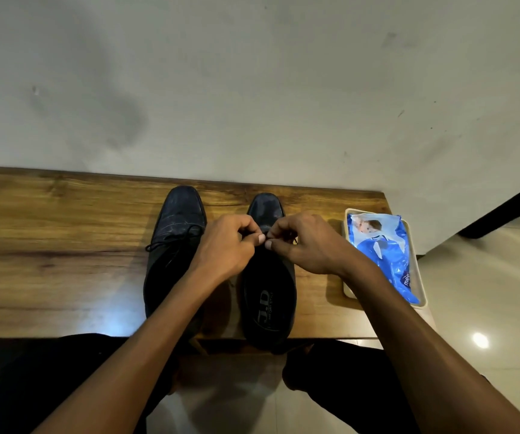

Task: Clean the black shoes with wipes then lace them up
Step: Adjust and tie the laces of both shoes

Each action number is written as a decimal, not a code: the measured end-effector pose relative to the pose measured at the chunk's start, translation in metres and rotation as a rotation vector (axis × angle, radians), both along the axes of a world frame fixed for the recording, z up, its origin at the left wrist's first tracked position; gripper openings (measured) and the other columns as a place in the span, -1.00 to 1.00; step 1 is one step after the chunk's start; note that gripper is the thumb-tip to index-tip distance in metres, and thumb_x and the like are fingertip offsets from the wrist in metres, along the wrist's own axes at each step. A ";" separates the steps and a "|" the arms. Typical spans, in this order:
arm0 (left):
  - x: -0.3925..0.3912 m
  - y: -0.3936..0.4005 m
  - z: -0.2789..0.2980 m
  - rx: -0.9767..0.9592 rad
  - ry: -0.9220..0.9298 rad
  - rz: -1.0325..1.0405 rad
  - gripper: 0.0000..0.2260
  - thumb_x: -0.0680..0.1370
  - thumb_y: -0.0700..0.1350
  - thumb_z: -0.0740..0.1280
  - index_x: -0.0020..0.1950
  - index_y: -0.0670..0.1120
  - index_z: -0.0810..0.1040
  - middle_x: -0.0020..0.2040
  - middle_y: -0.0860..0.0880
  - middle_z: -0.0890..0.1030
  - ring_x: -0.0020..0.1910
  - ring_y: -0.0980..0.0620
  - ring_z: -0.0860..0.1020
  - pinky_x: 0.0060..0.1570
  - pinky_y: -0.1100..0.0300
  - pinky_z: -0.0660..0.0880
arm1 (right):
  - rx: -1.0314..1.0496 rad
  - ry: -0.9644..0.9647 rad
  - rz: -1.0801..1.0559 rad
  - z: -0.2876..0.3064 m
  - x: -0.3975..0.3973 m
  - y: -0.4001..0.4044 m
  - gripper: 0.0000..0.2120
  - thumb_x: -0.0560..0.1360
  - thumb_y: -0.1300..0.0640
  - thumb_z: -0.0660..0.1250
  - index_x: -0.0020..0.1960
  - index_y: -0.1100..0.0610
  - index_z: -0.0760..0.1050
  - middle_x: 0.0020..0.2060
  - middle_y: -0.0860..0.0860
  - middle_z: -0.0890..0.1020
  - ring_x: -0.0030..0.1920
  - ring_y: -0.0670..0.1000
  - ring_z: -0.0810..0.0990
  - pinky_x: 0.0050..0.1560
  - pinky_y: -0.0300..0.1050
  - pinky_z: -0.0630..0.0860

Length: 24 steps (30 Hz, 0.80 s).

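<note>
Scuffed pale wall point(252, 73), wooden bench point(49, 245), glossy tiled floor point(487, 292) reflecting light

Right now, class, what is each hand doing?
Left hand: fingers curled, pinching the lace over the right-side shoe.
Right hand: fingers curled, pinching the same lace; the lace itself is mostly hidden by the fingers.

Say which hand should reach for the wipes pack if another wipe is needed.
Right, probably. The wipes pack lies in a tray just beyond the right hand, at the table's right end. The left hand would have to cross the right shoe, where both hands pinch at the lacing.
</note>
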<state>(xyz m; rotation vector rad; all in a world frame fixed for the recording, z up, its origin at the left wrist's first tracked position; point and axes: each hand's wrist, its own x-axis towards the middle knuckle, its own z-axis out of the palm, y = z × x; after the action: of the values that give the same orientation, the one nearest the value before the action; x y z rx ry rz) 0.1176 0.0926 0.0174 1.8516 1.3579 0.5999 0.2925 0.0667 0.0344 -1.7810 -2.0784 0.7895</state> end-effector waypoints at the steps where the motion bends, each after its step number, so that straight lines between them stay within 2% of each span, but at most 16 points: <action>1: 0.000 0.000 0.001 -0.010 -0.004 -0.005 -0.92 0.55 -0.07 0.42 -0.15 0.00 0.65 -0.15 0.06 0.66 -0.17 0.11 0.60 -0.09 0.05 0.60 | -0.021 0.023 -0.017 0.001 0.000 -0.001 -0.88 0.57 0.03 0.35 -0.06 0.04 0.62 -0.21 -0.13 0.60 -0.18 -0.16 0.53 -0.23 -0.27 0.37; 4: 0.001 -0.001 0.003 -0.021 -0.007 -0.011 -0.93 0.55 -0.09 0.42 -0.13 -0.02 0.67 -0.16 0.05 0.67 -0.16 0.10 0.62 -0.08 0.05 0.61 | -0.132 0.141 -0.093 0.003 -0.001 -0.001 -0.79 0.59 0.00 0.29 -0.06 0.11 0.62 -0.18 -0.04 0.60 -0.15 -0.09 0.52 -0.18 -0.18 0.38; 6: 0.001 -0.001 0.002 -0.013 -0.006 -0.006 -0.93 0.55 -0.12 0.41 -0.12 -0.02 0.67 -0.15 0.05 0.67 -0.19 0.12 0.61 -0.13 0.10 0.60 | -0.214 0.234 -0.120 0.003 -0.003 -0.001 -0.73 0.59 -0.08 0.32 -0.06 0.11 0.62 -0.16 -0.02 0.62 -0.13 -0.09 0.55 -0.18 -0.23 0.41; 9: -0.001 -0.001 0.001 0.007 -0.001 -0.011 -0.90 0.55 -0.18 0.39 -0.11 -0.03 0.68 -0.17 0.05 0.66 -0.29 0.19 0.54 -0.29 0.27 0.47 | -0.206 0.262 -0.128 0.000 -0.004 -0.001 -0.65 0.53 -0.18 0.38 -0.07 0.12 0.62 -0.21 -0.01 0.64 -0.21 -0.16 0.57 -0.24 -0.30 0.45; 12: -0.001 0.000 0.001 0.017 -0.008 -0.025 -0.92 0.55 -0.14 0.42 -0.12 -0.02 0.68 -0.16 0.10 0.66 -0.24 0.22 0.56 -0.25 0.30 0.46 | -0.276 0.380 -0.164 0.000 -0.002 -0.002 -0.71 0.55 -0.07 0.40 -0.04 0.19 0.62 -0.25 -0.03 0.60 -0.24 -0.16 0.55 -0.24 -0.25 0.45; 16: 0.001 -0.001 0.001 0.020 -0.005 -0.031 -0.93 0.55 -0.12 0.42 -0.13 -0.02 0.67 -0.17 0.10 0.66 -0.20 0.19 0.59 -0.17 0.20 0.57 | -0.399 0.452 -0.205 0.001 0.001 -0.001 -0.79 0.57 0.03 0.38 -0.06 0.18 0.60 -0.26 0.02 0.56 -0.23 -0.06 0.50 -0.21 -0.15 0.45; 20: 0.000 0.000 0.000 0.018 0.012 -0.004 -0.92 0.54 -0.09 0.43 -0.15 -0.02 0.66 -0.17 0.08 0.66 -0.15 0.15 0.61 -0.11 0.14 0.58 | -0.369 0.484 -0.255 0.002 0.005 0.001 -0.87 0.52 0.17 0.46 -0.01 0.23 0.65 -0.21 0.07 0.69 -0.18 -0.02 0.66 -0.11 -0.16 0.63; 24: 0.001 -0.002 0.001 0.006 0.016 -0.005 -0.93 0.54 -0.08 0.44 -0.14 -0.03 0.66 -0.17 0.07 0.66 -0.15 0.14 0.60 -0.11 0.14 0.57 | -0.340 0.447 -0.263 0.009 0.016 -0.002 -0.90 0.51 0.28 0.45 0.02 0.26 0.66 -0.21 0.13 0.73 -0.21 -0.01 0.73 -0.10 -0.11 0.69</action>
<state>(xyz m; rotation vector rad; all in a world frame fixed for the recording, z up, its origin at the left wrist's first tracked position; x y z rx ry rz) 0.1186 0.0910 0.0179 1.8682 1.3626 0.5886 0.3090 0.0649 0.0435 -1.7792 -1.4566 1.3735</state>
